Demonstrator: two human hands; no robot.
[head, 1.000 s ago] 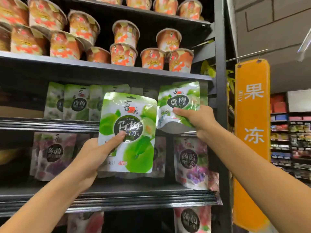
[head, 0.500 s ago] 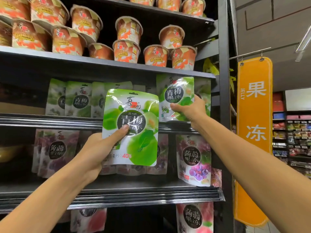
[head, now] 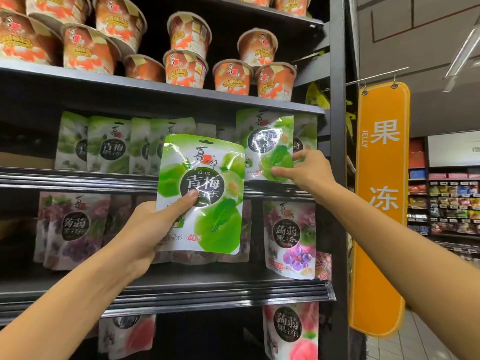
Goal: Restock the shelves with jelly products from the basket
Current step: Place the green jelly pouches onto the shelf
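My left hand (head: 153, 224) grips a green plum jelly pouch (head: 205, 193) by its lower left corner and holds it upright in front of the shelves. My right hand (head: 304, 170) pinches the lower right part of a second green jelly pouch (head: 267, 141), which stands upright at the right end of the middle shelf (head: 78, 176). Several more green pouches (head: 109, 146) stand in a row on the left part of that shelf. The basket is out of view.
Orange jelly cups (head: 184, 66) fill the shelf above. Purple grape pouches (head: 289, 237) stand on the shelf below, peach pouches (head: 291, 331) lower down. A black upright post (head: 337, 178) bounds the shelving on the right, beside a hanging orange sign (head: 381, 203). Far shelves lie at right.
My right hand raised its tilted green pouch onto the middle shelf and stood it upright at the right end. My left hand kept its pouch almost still.
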